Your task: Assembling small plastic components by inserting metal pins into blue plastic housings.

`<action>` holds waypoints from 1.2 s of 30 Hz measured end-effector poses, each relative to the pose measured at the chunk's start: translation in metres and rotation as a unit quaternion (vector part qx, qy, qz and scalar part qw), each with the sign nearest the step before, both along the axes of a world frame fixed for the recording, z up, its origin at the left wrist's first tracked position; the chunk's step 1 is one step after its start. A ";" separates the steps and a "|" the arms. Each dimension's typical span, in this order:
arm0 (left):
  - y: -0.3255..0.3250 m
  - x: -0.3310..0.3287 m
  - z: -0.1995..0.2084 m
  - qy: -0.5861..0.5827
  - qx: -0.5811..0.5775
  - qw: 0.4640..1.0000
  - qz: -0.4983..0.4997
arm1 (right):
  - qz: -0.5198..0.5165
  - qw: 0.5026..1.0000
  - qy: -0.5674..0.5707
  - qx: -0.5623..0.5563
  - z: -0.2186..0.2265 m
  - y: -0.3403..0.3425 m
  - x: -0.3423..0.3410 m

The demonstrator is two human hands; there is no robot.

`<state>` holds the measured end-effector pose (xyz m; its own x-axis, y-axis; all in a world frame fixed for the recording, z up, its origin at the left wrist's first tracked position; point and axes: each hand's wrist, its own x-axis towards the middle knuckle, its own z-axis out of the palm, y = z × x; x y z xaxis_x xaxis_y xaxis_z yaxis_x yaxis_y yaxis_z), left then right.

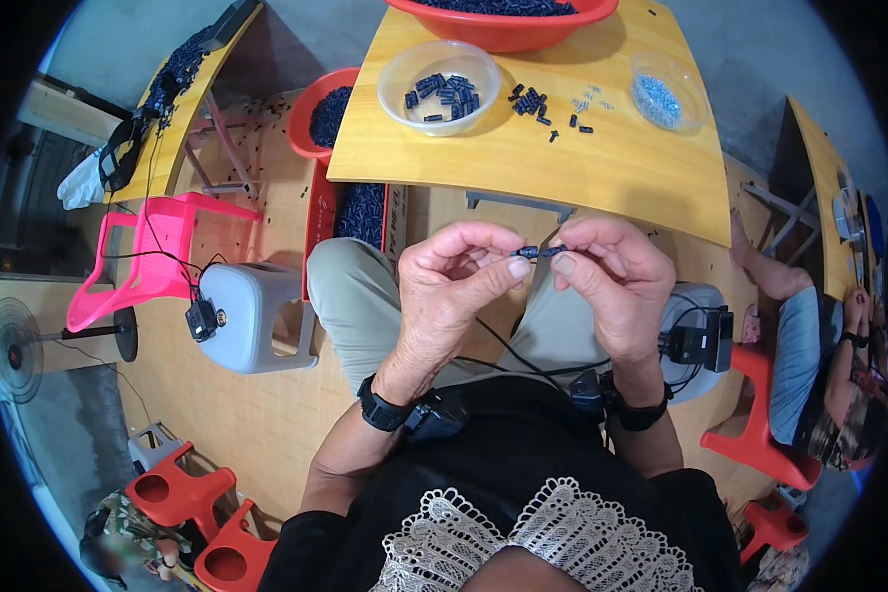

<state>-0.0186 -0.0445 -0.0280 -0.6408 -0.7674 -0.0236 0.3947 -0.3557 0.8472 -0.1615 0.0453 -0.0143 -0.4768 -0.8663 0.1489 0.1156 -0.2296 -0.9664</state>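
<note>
My left hand (449,286) and my right hand (622,281) meet in front of the table's near edge, above my lap. Between the left thumb and fingers is pinched a small black cylindrical part (526,253). The right thumb and fingers pinch another small dark piece (553,252), end to end with the first; whether the two are joined I cannot tell. On the yellow table (582,178) beyond lie several loose black parts (531,103) and a few small clear pieces (590,99). A translucent bowl (395,94) holds more black parts.
At the table's far side stands a red basin (503,37) full of dark parts. A clear tub (696,109) holds light-blue bits. Grey stools (242,316), a pink chair (158,247) and a red basin (301,118) are at left. Another person (794,375) sits at right.
</note>
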 end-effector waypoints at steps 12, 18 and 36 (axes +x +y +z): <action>0.000 0.000 0.000 -0.017 -0.013 1.000 0.001 | 0.003 0.997 0.057 -0.049 0.002 -0.001 0.001; -0.001 0.001 -0.001 0.010 0.001 1.000 -0.014 | -0.008 0.997 0.067 -0.048 0.005 -0.001 0.003; 0.000 0.000 0.002 0.025 0.013 0.999 -0.021 | -0.008 0.996 0.072 -0.052 0.006 0.001 0.003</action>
